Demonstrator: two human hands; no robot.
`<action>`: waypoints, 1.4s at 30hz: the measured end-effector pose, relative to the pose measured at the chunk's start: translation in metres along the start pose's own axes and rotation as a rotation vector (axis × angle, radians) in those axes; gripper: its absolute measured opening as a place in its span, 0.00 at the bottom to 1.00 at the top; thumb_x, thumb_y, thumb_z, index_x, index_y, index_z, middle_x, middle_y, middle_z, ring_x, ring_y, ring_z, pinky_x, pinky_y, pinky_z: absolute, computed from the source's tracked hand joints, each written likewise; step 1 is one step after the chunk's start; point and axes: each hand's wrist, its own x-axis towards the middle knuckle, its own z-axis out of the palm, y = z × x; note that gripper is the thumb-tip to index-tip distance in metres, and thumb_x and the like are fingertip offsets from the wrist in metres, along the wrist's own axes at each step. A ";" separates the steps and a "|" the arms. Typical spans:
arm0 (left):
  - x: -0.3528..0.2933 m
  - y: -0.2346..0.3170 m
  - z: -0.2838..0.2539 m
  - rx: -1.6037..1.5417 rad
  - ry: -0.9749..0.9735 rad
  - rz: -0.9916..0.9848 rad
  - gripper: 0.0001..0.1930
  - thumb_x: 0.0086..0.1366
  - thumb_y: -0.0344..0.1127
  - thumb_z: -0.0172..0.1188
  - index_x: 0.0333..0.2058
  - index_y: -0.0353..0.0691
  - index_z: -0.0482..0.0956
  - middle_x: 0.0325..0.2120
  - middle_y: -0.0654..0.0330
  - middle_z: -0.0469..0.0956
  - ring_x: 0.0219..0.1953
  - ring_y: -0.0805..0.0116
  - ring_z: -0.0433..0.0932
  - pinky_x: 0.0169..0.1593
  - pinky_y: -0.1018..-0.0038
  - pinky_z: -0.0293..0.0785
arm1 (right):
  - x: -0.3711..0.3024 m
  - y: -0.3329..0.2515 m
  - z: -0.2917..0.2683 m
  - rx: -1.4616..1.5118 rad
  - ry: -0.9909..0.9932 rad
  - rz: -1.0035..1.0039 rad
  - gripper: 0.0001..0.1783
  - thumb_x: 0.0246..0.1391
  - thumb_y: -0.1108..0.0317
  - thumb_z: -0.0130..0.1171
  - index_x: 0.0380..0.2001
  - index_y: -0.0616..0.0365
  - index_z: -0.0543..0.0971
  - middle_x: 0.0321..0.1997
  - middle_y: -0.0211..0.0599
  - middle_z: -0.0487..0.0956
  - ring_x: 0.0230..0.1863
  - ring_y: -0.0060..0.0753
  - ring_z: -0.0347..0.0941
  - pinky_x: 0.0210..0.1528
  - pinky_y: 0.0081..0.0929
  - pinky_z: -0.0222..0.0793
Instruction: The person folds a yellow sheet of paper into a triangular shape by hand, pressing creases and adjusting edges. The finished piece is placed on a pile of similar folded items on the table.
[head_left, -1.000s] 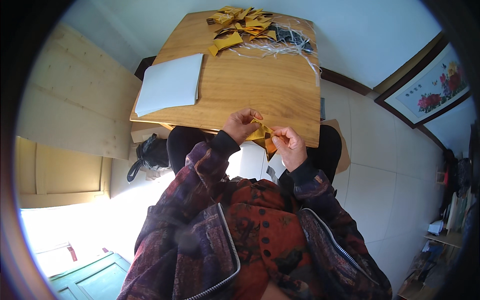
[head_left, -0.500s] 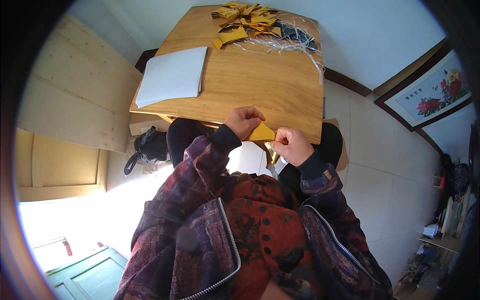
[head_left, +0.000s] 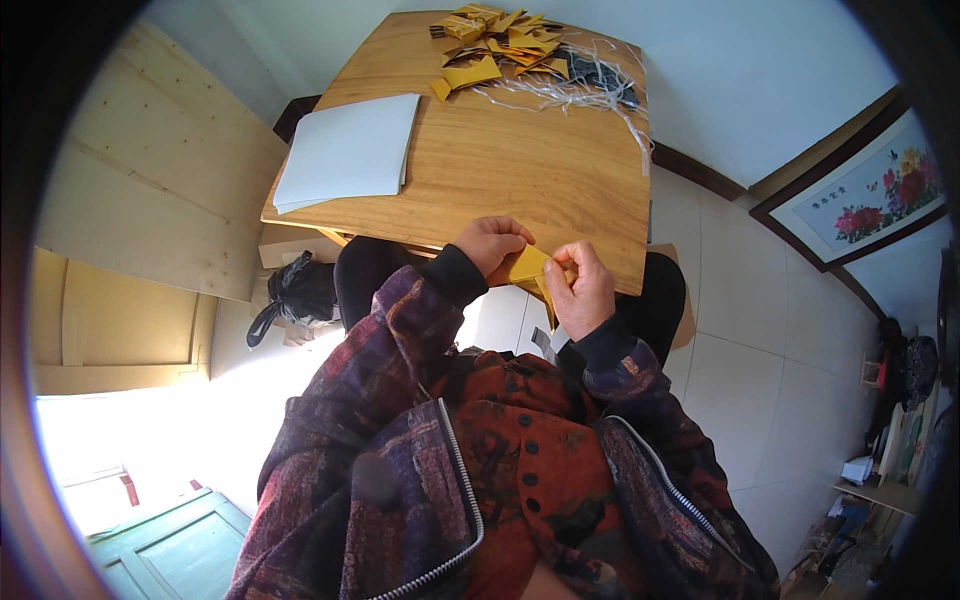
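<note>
A piece of gold paper (head_left: 529, 263), partly folded, is held between my two hands just over the near edge of the table. My left hand (head_left: 490, 246) pinches its left side with thumb and fingers. At the right side, my right hand (head_left: 581, 287) grips the paper's edge between thumb and forefinger. Part of the gold sheet hangs down below the fingers. Toward the table's far end lies a heap of folded gold paper pieces (head_left: 470, 74), some bundled together.
A stack of white sheets (head_left: 347, 150) rests on the wooden table (head_left: 500, 160) at the left. White plastic strings (head_left: 560, 97) tangle over something dark at the far right. A black bag (head_left: 303, 290) sits below the table's left side; a framed flower picture (head_left: 860, 185) leans right.
My right hand has turned upward and moved slightly, its fingers now higher at the paper's right corner. The left hand keeps its pinch. The paper's outline has changed from a pointed triangle.
</note>
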 end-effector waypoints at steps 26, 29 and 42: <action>0.072 -0.001 -0.023 0.870 0.396 0.525 0.06 0.61 0.35 0.56 0.34 0.41 0.80 0.27 0.54 0.76 0.30 0.55 0.75 0.36 0.66 0.72 | 0.081 0.083 0.026 -0.110 -0.113 0.365 0.09 0.56 0.70 0.60 0.26 0.63 0.74 0.20 0.31 0.76 0.19 0.19 0.72 0.23 0.19 0.69; 0.075 -0.003 -0.022 1.119 0.454 0.633 0.06 0.58 0.35 0.59 0.32 0.42 0.80 0.33 0.54 0.75 0.38 0.53 0.73 0.42 0.64 0.71 | 0.084 0.082 0.030 -0.279 -0.041 0.223 0.09 0.53 0.68 0.62 0.25 0.60 0.75 0.20 0.38 0.78 0.21 0.32 0.76 0.26 0.29 0.71; 0.071 -0.006 -0.020 1.189 0.463 0.745 0.05 0.54 0.32 0.61 0.31 0.43 0.80 0.33 0.58 0.74 0.39 0.53 0.69 0.45 0.63 0.68 | 0.065 0.062 0.016 -0.331 -0.049 -0.110 0.04 0.55 0.71 0.55 0.33 0.58 0.76 0.31 0.45 0.78 0.35 0.52 0.74 0.38 0.43 0.69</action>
